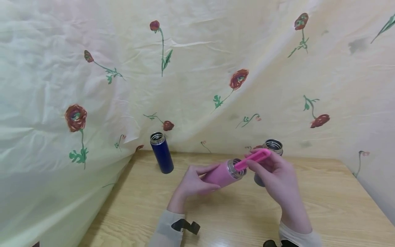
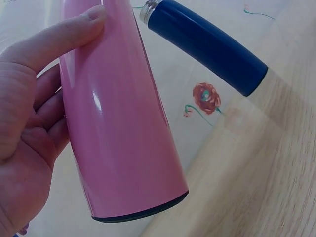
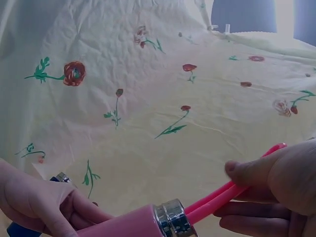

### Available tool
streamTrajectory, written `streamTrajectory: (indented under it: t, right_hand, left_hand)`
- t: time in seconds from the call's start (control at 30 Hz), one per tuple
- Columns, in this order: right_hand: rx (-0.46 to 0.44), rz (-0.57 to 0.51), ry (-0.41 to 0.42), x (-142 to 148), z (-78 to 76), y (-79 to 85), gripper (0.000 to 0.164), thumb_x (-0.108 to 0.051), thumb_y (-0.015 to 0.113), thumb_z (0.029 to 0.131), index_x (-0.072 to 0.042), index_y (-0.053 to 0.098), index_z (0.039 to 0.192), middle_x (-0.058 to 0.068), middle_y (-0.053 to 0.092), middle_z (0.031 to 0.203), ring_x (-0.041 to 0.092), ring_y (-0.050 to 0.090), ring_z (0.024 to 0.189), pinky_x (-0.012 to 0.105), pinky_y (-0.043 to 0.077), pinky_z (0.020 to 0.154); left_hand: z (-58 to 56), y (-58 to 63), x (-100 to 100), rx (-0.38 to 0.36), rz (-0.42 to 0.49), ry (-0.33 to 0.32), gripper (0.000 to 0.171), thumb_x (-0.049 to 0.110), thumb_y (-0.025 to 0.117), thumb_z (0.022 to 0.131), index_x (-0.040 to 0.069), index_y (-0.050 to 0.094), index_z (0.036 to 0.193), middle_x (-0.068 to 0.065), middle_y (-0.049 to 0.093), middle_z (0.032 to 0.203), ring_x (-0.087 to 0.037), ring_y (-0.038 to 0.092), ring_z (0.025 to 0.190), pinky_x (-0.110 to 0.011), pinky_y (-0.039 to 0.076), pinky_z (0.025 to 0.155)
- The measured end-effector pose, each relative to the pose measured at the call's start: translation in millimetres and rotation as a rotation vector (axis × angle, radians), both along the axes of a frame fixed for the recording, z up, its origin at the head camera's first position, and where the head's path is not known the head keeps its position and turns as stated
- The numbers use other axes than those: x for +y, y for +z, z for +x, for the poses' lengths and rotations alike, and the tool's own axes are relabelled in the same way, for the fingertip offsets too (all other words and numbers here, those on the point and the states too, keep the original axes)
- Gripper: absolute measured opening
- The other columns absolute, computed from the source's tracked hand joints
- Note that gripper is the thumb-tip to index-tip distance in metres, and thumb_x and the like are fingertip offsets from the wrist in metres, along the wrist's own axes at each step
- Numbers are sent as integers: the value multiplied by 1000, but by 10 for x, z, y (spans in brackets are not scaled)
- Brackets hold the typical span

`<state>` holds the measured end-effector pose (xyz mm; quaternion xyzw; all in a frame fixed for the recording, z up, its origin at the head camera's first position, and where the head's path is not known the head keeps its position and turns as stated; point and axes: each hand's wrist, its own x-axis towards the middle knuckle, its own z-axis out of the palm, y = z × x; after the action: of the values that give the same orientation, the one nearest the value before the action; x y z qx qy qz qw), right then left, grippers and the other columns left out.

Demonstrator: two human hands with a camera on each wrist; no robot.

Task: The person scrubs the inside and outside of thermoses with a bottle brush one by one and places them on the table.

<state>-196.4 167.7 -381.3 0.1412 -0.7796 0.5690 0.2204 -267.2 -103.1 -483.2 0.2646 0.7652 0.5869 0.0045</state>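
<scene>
My left hand grips a pink thermos bottle round its body, tilted with its open metal mouth toward the right. In the left wrist view the thumb lies along the bottle's side. My right hand pinches the bright pink handle of a tool between thumb and fingers. The handle's lower end enters the bottle's mouth, so the tool's far end is hidden inside. The right wrist view shows the handle as a long loop with a slot along it.
A dark blue bottle without a lid stands at the back left of the wooden table. Behind my right hand stands a grey open bottle, partly covered. A flowered cloth hangs behind the table and along its left side.
</scene>
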Motion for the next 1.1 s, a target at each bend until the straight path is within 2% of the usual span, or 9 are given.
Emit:
streamTrajectory:
  t: [0.17, 0.37, 0.5, 0.7, 0.93, 1.1]
  right_hand:
    - [8, -98, -25, 4, -2, 13, 26, -1, 79, 96, -1, 75, 121, 6, 81, 111, 11, 78, 94, 25, 63, 82]
    - [27, -369, 10, 97, 39, 54, 24, 10, 71, 97, 14, 68, 121, 14, 80, 112, 18, 79, 95, 31, 63, 82]
    - [49, -498, 10, 189, 97, 74, 23, 13, 69, 97, 16, 66, 120, 16, 80, 108, 21, 80, 92, 33, 63, 81]
    - [86, -540, 35, 298, 165, 91, 21, 16, 67, 97, 21, 63, 117, 19, 80, 106, 23, 80, 91, 35, 63, 82]
    - [129, -548, -1, 376, 288, 154, 21, 20, 68, 94, 25, 61, 114, 20, 80, 102, 24, 80, 95, 33, 62, 84]
    - [324, -599, 150, 438, 289, 120, 19, 31, 61, 90, 31, 56, 109, 25, 79, 100, 27, 80, 94, 32, 62, 84]
  left_hand:
    - [-5, 4, 0, -7, -8, 7, 71, 20, 100, 75, 36, 72, 139, 15, 70, 136, -15, 65, 129, -47, 50, 112]
    - [-13, 17, -25, 0, -21, 28, 71, 21, 100, 76, 34, 72, 140, 15, 70, 136, -14, 65, 129, -45, 50, 112]
    - [-16, 19, -54, 2, -23, 31, 71, 20, 99, 77, 32, 72, 141, 15, 70, 137, -14, 65, 129, -43, 50, 112]
    - [-12, 9, -83, 21, -21, -21, 73, 15, 97, 79, 24, 69, 145, 14, 68, 141, -14, 63, 133, -41, 48, 114]
    - [-11, -2, -113, 2, -13, -63, 73, 11, 95, 80, 33, 69, 144, 14, 67, 142, -15, 62, 134, -42, 48, 115]
    - [-16, -5, -132, 4, -15, -78, 73, 7, 94, 80, 30, 69, 145, 13, 68, 142, -16, 62, 134, -40, 48, 114]
